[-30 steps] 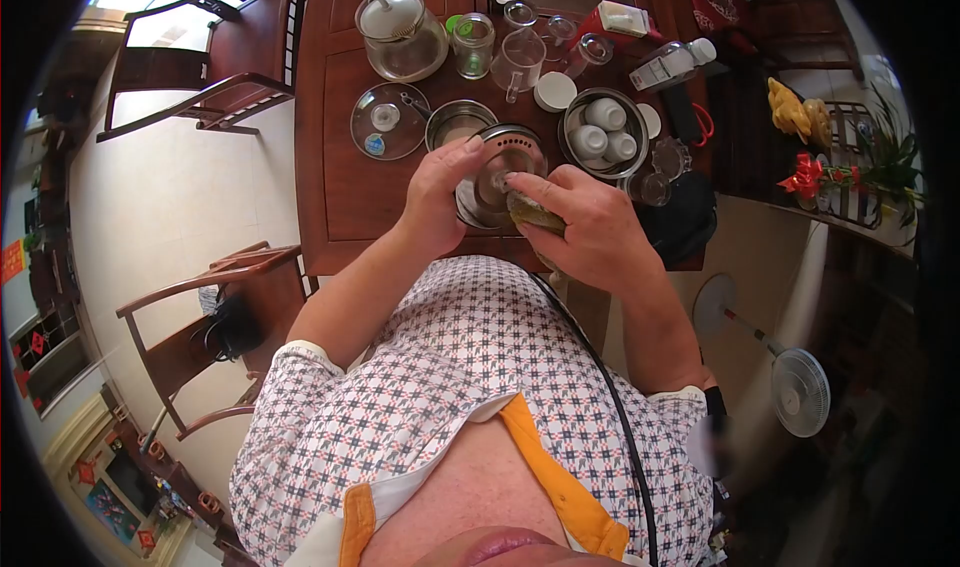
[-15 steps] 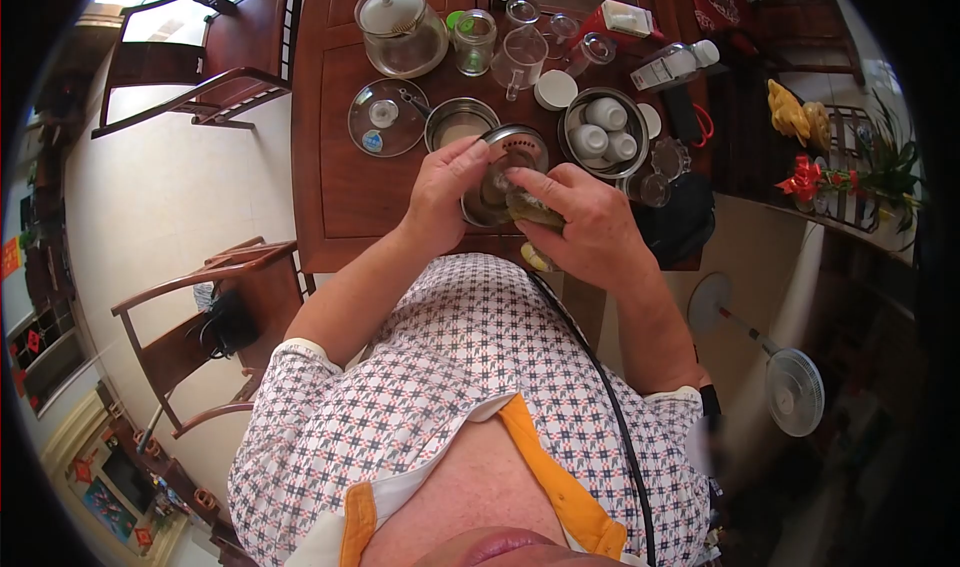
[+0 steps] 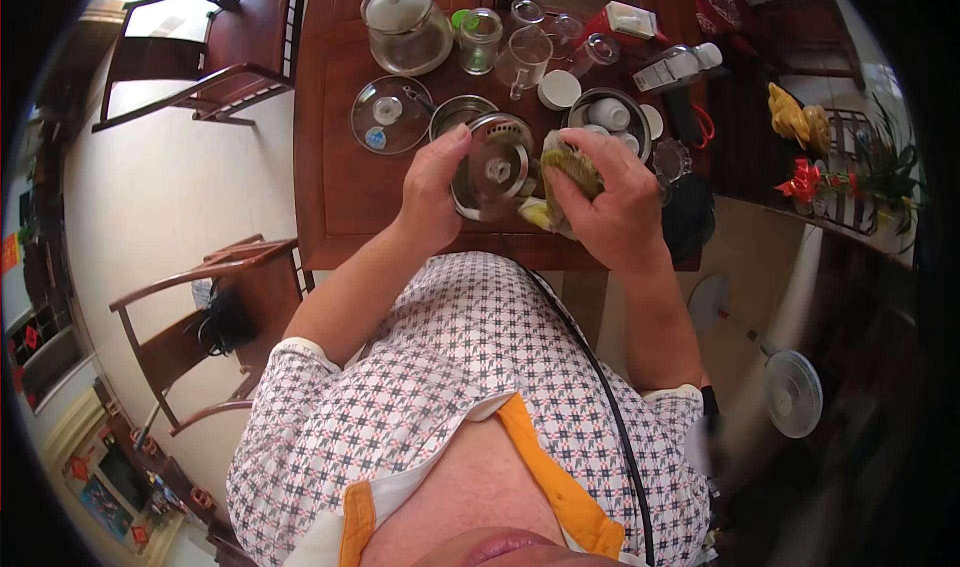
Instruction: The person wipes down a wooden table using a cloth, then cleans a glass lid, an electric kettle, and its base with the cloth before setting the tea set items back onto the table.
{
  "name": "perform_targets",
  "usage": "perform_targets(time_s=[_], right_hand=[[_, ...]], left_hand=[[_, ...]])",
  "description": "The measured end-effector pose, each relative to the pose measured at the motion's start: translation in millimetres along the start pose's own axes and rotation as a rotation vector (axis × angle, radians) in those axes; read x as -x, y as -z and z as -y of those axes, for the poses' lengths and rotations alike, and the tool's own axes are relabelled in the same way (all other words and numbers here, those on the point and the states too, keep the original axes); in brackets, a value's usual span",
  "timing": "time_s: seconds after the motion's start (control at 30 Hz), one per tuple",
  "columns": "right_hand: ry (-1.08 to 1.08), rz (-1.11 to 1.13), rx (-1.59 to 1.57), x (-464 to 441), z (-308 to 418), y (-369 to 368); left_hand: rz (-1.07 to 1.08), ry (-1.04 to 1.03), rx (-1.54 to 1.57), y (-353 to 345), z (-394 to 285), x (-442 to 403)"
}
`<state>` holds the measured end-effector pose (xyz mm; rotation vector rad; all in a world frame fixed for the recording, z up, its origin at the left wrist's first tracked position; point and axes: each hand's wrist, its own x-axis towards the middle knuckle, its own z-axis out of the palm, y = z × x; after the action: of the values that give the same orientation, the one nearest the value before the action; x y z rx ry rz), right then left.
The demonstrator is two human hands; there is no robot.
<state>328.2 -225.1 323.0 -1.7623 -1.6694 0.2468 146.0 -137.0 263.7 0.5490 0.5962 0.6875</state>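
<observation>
left hand [image 3: 434, 182] pinches round steel vessel [image 3: 498, 171] by left rim, at near side of counter [image 3: 340, 212]; right hand [image 3: 612, 189] clutches greenish cloth [image 3: 570, 172] just beside vessel. i'd keep left grip firm, cloth bunched, knuckles clear of white cups [image 3: 608, 116].

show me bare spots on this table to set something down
Widest bare patch: the near-left part of the table, between its left edge, the glass lid and the left hand. A strip also lies left of the glass pot. Crowded: from the pot across to the bottle, and around the steel bowl of cups.
</observation>
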Motion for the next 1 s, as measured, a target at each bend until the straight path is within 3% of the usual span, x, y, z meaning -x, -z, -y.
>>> perform_targets(time_s=[0.17, 0.3, 0.37, 0.6, 0.83, 1.0], right_hand=[[-0.082, 0.329, 0.121, 17, 0, 8], [-0.184, 0.383, 0.169, 51, -35, -12], [-0.108, 0.337, 0.232, 62, -47, -24], [0.111, 0.039, 0.010, 28, -13, -23], [0.206, 0.107, 0.118, 20, -3, -37], [0.137, 0.080, 0.020, 24, -3, -49]], left_hand=[[0.100, -0.023, -0.020, 14, 6, -11], [-0.013, 0.109, 0.135, -1, -8, 0], [-0.122, 0.083, 0.152, 6, 0, -7], [-0.044, 0.142, 0.083, -7, 7, -4], [-0.035, 0.095, -0.086, -17, 4, 8], [-0.021, -0.005, -0.244, -6, 9, 8]])
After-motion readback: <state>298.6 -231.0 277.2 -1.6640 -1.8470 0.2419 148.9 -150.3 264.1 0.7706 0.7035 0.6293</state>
